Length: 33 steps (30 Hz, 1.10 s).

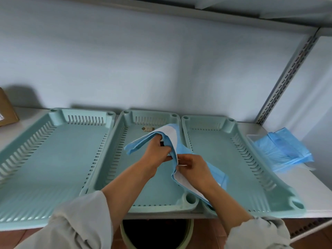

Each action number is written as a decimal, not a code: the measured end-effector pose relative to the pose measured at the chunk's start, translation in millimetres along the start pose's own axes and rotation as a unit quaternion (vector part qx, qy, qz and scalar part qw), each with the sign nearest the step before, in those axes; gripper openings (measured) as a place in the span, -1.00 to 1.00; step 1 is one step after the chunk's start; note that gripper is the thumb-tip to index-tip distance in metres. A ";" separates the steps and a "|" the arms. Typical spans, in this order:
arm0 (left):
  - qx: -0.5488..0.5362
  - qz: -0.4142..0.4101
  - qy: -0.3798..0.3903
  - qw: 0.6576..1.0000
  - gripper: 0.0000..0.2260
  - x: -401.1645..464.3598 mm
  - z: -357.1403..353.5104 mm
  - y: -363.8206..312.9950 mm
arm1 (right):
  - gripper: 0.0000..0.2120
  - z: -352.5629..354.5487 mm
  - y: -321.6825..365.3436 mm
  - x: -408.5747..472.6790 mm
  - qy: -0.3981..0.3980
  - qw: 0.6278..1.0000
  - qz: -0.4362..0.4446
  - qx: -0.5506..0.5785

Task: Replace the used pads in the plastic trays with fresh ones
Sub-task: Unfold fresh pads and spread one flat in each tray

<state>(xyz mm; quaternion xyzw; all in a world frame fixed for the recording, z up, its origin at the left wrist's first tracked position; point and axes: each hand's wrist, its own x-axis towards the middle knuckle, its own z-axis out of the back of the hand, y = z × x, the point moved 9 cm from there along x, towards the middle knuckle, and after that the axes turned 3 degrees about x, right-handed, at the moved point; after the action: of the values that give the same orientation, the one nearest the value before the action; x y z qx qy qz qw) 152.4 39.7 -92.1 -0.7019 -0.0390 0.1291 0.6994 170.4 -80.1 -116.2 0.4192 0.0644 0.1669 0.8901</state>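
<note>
Both hands work a blue-and-white pad over the middle tray.

The left hand curls round its folded layers; the right hand seemingly pinches the white edge, fingertips partly hidden. Empty trays flank it.

The three trays are pale green moulded plastic, smooth with a soft sheen. The pad looks like thin blue non-woven sheet, matt, backed in white paper-like fluff. At right, the pack of pads sits in what seems crinkly glossy film. The upright post is grey painted metal; the box at left is matt cardboard.
</note>
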 end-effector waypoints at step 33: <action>0.431 0.095 0.077 0.894 -0.40 21.6 6.8 66.6 | -0.53 14.9 24.1 -29.6 0.063 0.973 0.052 -0.214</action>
<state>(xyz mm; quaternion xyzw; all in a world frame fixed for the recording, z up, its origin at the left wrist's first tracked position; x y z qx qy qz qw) 163.2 50.1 -160.8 -0.3398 0.1415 0.1444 0.9185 140.7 -87.0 -88.9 0.2100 0.0609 0.2487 0.9436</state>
